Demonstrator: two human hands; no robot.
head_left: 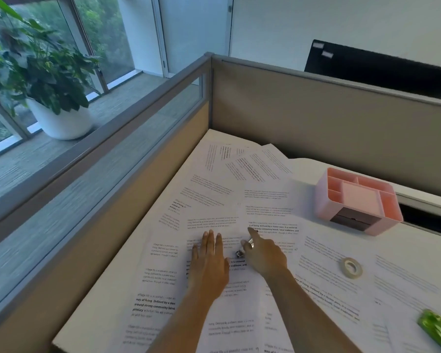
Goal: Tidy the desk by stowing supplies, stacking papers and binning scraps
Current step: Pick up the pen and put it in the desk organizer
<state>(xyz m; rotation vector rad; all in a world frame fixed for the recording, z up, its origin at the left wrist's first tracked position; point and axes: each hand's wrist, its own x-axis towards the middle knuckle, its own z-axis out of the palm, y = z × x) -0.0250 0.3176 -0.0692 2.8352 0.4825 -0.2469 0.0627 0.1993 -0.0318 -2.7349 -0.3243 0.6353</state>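
Several printed sheets lie scattered and overlapping across the white desk. My left hand rests flat on them, fingers straight and pointing away from me. Just to its right, my right hand has its index finger stretched forward while the thumb and another finger pinch a small shiny metal clip. A second small clip lies on the paper between the two hands. A pink desk organizer with several compartments stands at the back right. A roll of clear tape lies flat on the papers right of my right arm.
A crumpled green shiny wrapper sits at the right edge near me. Grey partition walls close the desk at the back and left. A black monitor stands behind the partition; a potted plant is by the window.
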